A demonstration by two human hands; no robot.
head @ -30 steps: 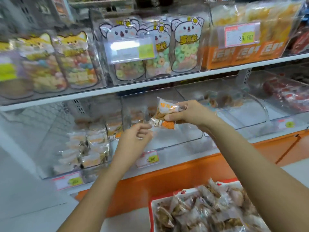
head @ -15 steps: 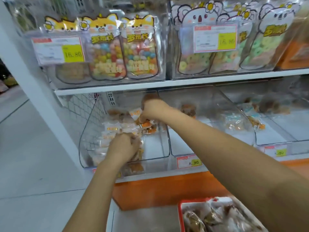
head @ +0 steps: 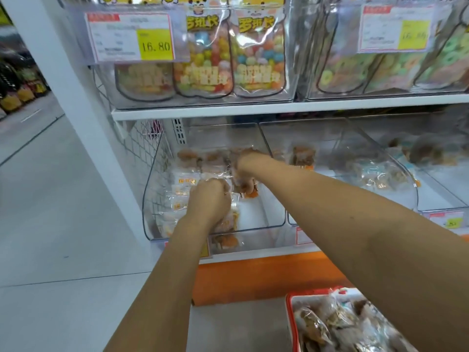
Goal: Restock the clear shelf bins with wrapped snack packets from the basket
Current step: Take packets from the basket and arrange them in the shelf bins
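Reaching into the leftmost bin [head: 256,218] of three clear ones in a row, above one red basket [head: 290,323] heaped with packets [head: 327,329], we use two hands. Our right hand [head: 247,168] grips one orange-edged packet [head: 250,192]; our left hand [head: 209,199] is curled, and we cannot tell whether it holds anything.

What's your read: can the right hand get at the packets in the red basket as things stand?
Probably yes. The red basket is open-topped, its packets uncovered. The right hand is inside the clear bin gripping a snack packet, so it must release and pull out first.
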